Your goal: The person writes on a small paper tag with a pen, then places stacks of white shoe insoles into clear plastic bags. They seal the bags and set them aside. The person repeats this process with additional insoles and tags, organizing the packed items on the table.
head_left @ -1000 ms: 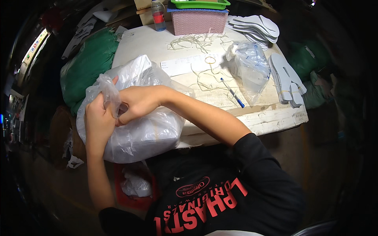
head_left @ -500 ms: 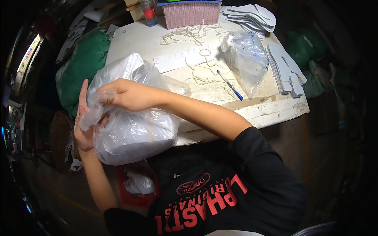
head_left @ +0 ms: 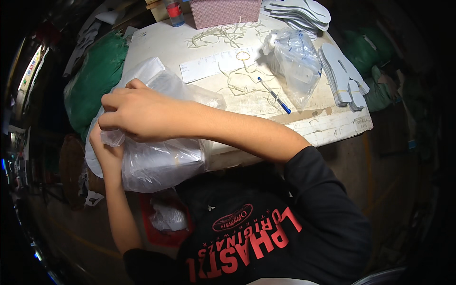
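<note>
A clear plastic bag [head_left: 159, 164] packed with white, flat-looking contents lies at the table's near left corner, bulging over the edge. My right hand [head_left: 137, 111] reaches across to the bag's left end, its fingers curled around the gathered film. Below and partly behind it is my left hand [head_left: 108, 145], against that same end of the bag; its fingers are hidden by the right hand and the film. A pale grey, rounded edge [head_left: 92, 159] shows just left of my left wrist; I cannot tell what it belongs to.
On the white table [head_left: 228, 97] lie loose ties [head_left: 221, 35], a paper strip [head_left: 204, 67] and a blue pen [head_left: 275, 96]. Farther right are another clear bag [head_left: 299, 66] and stacked grey cut-outs [head_left: 338, 76]. A pink basket [head_left: 225, 14] and bottle [head_left: 175, 13] stand at the back.
My right hand has turned, its back now upward, covering my left fingers. My left hand, stretched upright before, has shifted in toward the bag's end. The view has shifted slightly.
</note>
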Demonstrator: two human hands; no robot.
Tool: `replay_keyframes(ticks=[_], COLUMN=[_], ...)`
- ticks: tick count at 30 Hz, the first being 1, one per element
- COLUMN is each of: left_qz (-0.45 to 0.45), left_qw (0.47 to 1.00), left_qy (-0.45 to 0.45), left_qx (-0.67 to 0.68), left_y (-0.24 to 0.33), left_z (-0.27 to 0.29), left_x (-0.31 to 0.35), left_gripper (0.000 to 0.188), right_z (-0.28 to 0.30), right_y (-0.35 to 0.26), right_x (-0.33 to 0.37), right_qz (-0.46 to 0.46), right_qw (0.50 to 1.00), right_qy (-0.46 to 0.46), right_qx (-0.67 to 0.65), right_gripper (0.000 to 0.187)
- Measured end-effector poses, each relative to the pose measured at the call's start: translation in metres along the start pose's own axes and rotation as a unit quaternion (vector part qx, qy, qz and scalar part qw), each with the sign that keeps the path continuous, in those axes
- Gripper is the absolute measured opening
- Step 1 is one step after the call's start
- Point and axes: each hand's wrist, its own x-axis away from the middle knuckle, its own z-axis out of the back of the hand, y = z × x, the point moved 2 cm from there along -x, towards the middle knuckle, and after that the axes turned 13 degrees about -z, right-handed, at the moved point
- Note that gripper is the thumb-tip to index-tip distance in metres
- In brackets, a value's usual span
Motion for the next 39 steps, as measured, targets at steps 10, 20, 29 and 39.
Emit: replay_keyframes(ticks=[10, 20, 29, 39], left_qz=[0.163, 0.199, 0.259, 0.206], left_qw=[0.808, 0.948, 0.957, 0.968], left_qy=[0.081, 0.152, 0.112, 0.124], left_qx=[0.560, 0.196, -0.061, -0.076], left_y=[0.070, -0.031, -0.051, -0.012], left_z=[0.044, 0.035, 0.007, 0.003], left_x=[-0.033, -0.082, -0.089, -0.077], left_gripper=[0.051, 0.025, 0.028, 0.030], right_z=[0.006, 0.005, 0.015, 0.028], right_y=[-0.012, -0.012, -0.022, -0.037], right_x=[-0.007, 0.018, 0.058, 0.072], right_qz=[0.027, 0.064, -0.012, -0.034], right_qw=[0.989, 0.990, 1.000, 0.992], right_qy=[0.136, 0.129, 0.001, -0.067], right_qx=[0.045, 0.011, -0.010, -0.103], right_gripper=[0.019, 0.019, 0.027, 0.015])
